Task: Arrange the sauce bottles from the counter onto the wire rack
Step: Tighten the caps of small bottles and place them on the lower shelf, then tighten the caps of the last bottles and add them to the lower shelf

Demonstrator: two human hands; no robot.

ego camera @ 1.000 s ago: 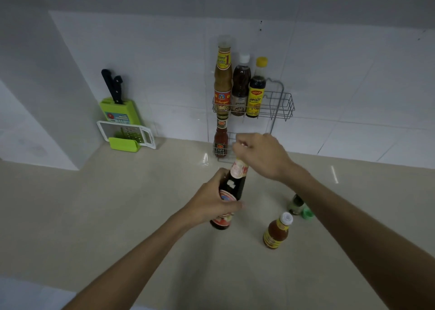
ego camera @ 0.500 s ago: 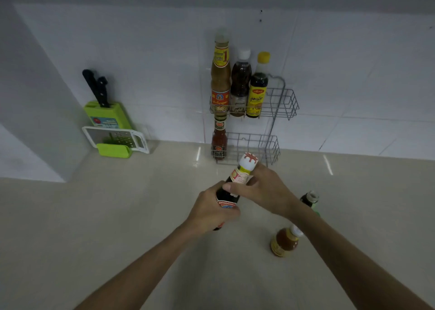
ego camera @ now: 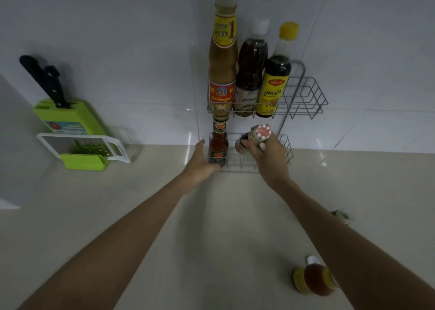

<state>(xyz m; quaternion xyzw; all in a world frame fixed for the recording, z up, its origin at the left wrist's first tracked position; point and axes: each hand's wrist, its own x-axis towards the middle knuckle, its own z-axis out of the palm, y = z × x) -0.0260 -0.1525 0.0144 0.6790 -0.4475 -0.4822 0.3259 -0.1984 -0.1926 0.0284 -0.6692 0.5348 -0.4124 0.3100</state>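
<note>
The fingers (ego camera: 247, 144) of the right hand (ego camera: 270, 161) are gripping a dark, white-capped sauce bottle (ego camera: 255, 136), tilting it over the lower tier of the wire rack (ego camera: 288, 149) at the tabletop's (ego camera: 141, 215) back edge. The left hand (ego camera: 201, 162), fingers loosely spread, is resting against a small red sauce bottle (ego camera: 218, 148) standing in that tier.

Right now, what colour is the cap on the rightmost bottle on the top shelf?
Yellow cap, seen best in the head view.
</note>
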